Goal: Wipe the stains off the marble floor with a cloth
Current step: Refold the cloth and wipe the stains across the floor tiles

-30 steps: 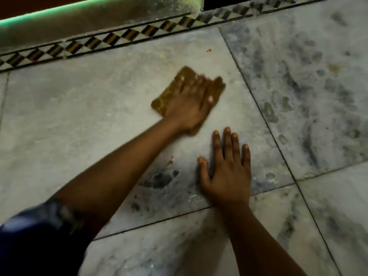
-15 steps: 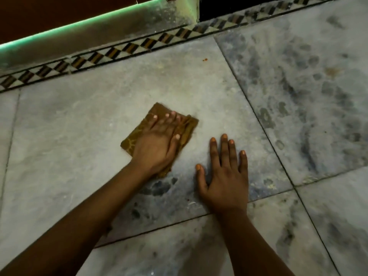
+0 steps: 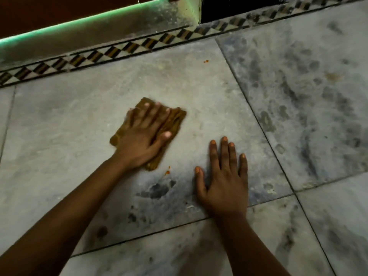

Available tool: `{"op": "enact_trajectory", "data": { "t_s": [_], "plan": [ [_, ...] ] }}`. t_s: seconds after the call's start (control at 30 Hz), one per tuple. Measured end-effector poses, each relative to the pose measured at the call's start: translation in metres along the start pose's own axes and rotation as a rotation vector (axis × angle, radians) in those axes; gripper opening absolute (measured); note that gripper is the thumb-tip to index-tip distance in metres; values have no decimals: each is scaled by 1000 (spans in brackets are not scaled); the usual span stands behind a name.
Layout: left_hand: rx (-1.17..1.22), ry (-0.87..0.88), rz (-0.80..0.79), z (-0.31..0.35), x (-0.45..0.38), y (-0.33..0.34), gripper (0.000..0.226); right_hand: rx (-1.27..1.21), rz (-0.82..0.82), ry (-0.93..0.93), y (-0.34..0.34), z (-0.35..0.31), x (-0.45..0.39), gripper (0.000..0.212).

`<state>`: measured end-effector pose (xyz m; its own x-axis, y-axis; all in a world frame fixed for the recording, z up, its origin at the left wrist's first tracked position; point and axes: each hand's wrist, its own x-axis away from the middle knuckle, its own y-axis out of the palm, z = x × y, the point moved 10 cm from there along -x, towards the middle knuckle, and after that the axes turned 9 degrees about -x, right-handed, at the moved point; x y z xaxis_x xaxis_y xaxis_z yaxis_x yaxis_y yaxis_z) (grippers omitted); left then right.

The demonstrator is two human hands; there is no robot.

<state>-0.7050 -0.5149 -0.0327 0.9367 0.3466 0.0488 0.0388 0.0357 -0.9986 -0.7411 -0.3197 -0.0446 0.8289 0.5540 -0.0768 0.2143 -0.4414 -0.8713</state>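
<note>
We are partway through. Our left hand (image 3: 143,136) lies flat on the cloth (image 3: 175,121), fingers spread and straight, pressing it to the floor (image 3: 59,126). Our right hand (image 3: 223,176) rests flat on bare marble just right of the left, fingers extended and close together, holding nothing; we judge it a prop for our weight.

The marble around and ahead of the left hand looks mostly even and pale. What is left, as far as we can see: two small orange spots (image 3: 167,171) just below the cloth, between our hands, and another orange speck (image 3: 205,61) well ahead of both hands, near the patterned border (image 3: 119,50). Dark grey patches (image 3: 157,190) sit below the left hand; we cannot tell whether they are dirt or veining in the stone.

Against half a second ago, the cloth and left hand sit a little farther from the right hand's thumb, uncovering the orange spots. A second ago they were farther ahead. The right hand has hardly moved.
</note>
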Motion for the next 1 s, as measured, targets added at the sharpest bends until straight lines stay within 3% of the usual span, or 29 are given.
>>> {"op": "enact_trajectory", "data": {
  "t_s": [0.1,0.23,0.33,0.43,0.57,0.8,1.0],
  "plan": [
    [-41,-90,-2,-16,-22,-4,69,3,-4,2,0,1,-1,68],
    [34,-268,11,-32,-133,-9,53,11,-31,19,3,1,0,69],
    [101,-368,-91,-33,-204,-11,54,16,-45,30,7,3,0,70],
    [49,-204,-126,13,-225,-10,56,18,-50,27,6,3,0,70],
    [55,93,18,59,-172,-8,54,-7,-39,29,4,2,-1,70],
    [18,-114,-30,50,-210,-14,51,7,-42,32,5,2,0,69],
    [18,32,61,52,-140,-7,60,-6,-33,25,4,2,-1,70]
  ]
}}
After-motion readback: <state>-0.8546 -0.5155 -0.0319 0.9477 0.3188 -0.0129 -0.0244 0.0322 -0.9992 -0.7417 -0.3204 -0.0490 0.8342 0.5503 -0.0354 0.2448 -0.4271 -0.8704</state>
